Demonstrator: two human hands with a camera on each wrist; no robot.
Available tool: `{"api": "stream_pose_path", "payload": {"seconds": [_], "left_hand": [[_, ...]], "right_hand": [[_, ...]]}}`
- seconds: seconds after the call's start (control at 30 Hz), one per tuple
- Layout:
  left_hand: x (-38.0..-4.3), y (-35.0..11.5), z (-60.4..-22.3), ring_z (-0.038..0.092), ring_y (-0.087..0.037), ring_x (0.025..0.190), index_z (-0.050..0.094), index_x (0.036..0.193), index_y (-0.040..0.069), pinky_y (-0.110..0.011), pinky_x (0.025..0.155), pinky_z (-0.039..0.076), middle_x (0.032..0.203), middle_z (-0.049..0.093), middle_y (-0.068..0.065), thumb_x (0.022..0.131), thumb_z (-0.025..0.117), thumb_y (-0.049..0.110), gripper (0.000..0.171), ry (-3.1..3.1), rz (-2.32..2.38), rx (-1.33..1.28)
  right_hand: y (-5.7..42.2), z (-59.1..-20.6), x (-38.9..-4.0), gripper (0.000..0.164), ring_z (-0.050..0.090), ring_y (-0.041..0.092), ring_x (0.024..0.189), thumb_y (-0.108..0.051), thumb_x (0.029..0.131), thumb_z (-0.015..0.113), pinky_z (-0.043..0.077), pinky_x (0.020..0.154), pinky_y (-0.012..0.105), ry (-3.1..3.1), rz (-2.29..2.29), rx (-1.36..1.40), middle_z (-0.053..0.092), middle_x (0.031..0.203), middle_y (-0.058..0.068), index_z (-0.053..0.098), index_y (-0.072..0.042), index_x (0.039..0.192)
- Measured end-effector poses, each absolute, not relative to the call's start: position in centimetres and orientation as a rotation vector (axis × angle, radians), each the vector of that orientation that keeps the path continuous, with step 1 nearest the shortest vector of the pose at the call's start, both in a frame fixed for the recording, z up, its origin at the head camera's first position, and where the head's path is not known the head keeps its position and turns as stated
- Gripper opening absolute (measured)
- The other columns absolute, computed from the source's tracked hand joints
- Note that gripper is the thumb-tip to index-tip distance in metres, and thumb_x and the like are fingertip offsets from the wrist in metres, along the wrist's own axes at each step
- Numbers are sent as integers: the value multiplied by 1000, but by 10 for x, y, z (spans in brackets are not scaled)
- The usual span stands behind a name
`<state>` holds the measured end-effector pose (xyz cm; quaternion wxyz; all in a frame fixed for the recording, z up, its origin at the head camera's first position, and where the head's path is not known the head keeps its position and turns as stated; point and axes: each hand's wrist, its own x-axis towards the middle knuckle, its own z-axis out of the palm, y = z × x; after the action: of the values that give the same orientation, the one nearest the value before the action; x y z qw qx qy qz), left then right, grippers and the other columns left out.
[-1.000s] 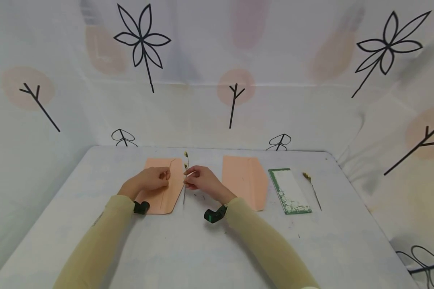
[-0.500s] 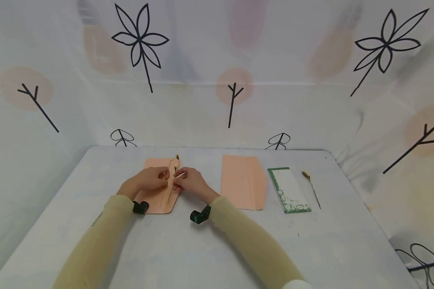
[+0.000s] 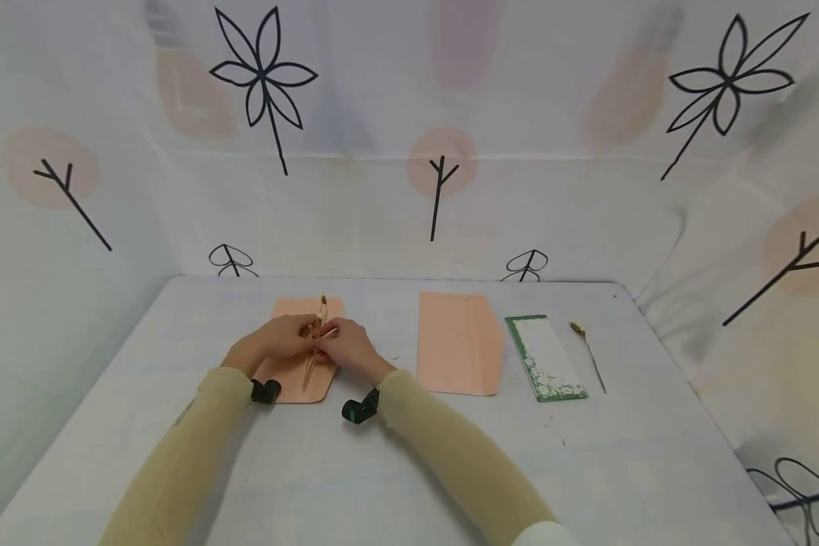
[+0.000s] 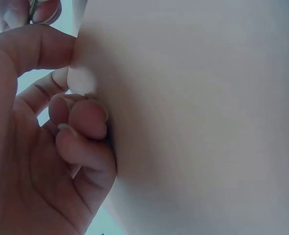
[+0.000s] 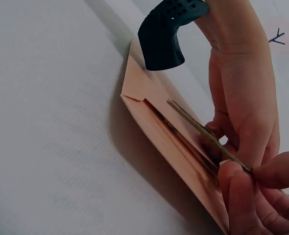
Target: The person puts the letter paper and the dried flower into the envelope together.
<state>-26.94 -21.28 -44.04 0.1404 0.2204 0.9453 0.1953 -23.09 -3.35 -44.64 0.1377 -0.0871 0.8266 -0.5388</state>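
Observation:
My left hand (image 3: 280, 337) grips a peach paper envelope (image 3: 288, 371) at the left of the table. In the left wrist view, thumb and forefinger pinch the edge of the envelope (image 4: 198, 122) while the other fingers curl against it. The right wrist view shows the mouth of the envelope (image 5: 134, 83) parted in a narrow slit. My right hand (image 3: 351, 350) pinches a thin dried flower (image 3: 323, 305) by its stem, over that envelope and close beside the left hand. In the right wrist view, the bare end of the stem (image 5: 196, 122) lies over the slit, roughly along it.
A second peach envelope (image 3: 450, 345) lies flat to the right. Beyond it are a green-bordered white card (image 3: 549, 356) and another dried flower (image 3: 590, 353). The white table (image 3: 409, 470) ends at a patterned cloth backdrop (image 3: 355, 212).
My right hand has moved left with the dried flower, from the envelope's right side to over it, next to the left hand. The left hand has kept its place on the envelope.

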Motion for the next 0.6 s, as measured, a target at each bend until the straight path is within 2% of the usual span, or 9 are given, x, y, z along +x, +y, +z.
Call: {"api": "stream_pose_path", "payload": {"seconds": [0.17, 0.3, 0.4, 0.6], "left_hand": [[-269, -214, -439, 51, -24, 84, 57, 112, 10, -41, 74, 37, 82, 48, -5, 96, 57, 25, 23, 2719, 544, 623], [-268, -213, -437, 52, -24, 82, 59, 106, 12, -39, 73, 37, 81, 50, -5, 94, 57, 22, 16, 2700, 593, 627], [-267, -213, -436, 51, -21, 75, 56, 95, 16, -36, 69, 36, 75, 47, -3, 90, 57, 17, 5, 2688, 651, 637], [-270, -215, -436, 46, -18, 66, 58, 96, 19, -34, 64, 35, 70, 44, 0, 88, 56, 13, 10, 2676, 668, 648]], "right_hand": [[-35, -453, -231, 18, 67, 10, 63, -19, 95, 67, 46, 59, 20, 2369, -1601, -237, 70, 73, 0, 62, -7, 106], [-34, -458, -234, 17, 67, 9, 65, -18, 94, 66, 45, 63, 20, 2380, -1602, -239, 70, 71, -2, 63, -8, 107], [-32, -459, -235, 16, 66, 8, 68, -16, 94, 65, 44, 65, 21, 2394, -1587, -255, 70, 72, -2, 63, -7, 107], [-34, -460, -236, 14, 67, 8, 68, -15, 94, 66, 44, 66, 21, 2370, -1615, -213, 70, 73, -1, 63, -7, 105]]}}
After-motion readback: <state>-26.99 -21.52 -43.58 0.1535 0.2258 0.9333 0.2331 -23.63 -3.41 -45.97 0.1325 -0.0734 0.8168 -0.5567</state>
